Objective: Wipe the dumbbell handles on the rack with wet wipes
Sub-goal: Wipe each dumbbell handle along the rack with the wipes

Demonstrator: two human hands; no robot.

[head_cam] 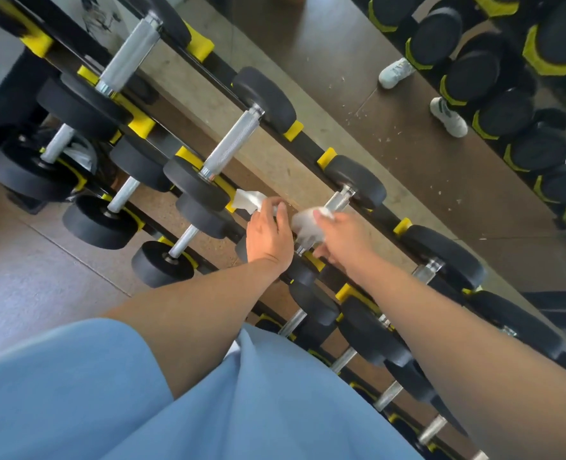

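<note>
The wet wipe (308, 224) is lying draped over the knurled steel handle (336, 202) of a dumbbell on the top tier of the rack (308, 141), and the right hand (338, 237) is wrapping round it, fingers (324, 212) curling over the top and the thumb tucking beneath, so the wipe is being squeezed against the bar. It looks thin, limp and damp, the sort of thing that bunches and slides unless it is held flat; I would judge it is best pinched right around the bar so it is rubbing the knurling and not skating over it. The handle itself is looking stiff and rough, and the dumbbell heavy enough, with its black rubber heads seated in yellow cradles (294, 130), that it should not be shifting under a wipe.

Just beside it, the left hand (268, 234) is holding a second crumpled white wipe (248, 200), its fingers curling round the lower end, near the black head of the neighbouring dumbbell (197, 187). Whether it is touching that head I cannot tell.

Further along the rack, bare handles are showing on all tiers, so much wiping seems to be remaining. Behind, a mirror (407, 104) is reflecting white shoes (449, 117) and more dumbbells.
</note>
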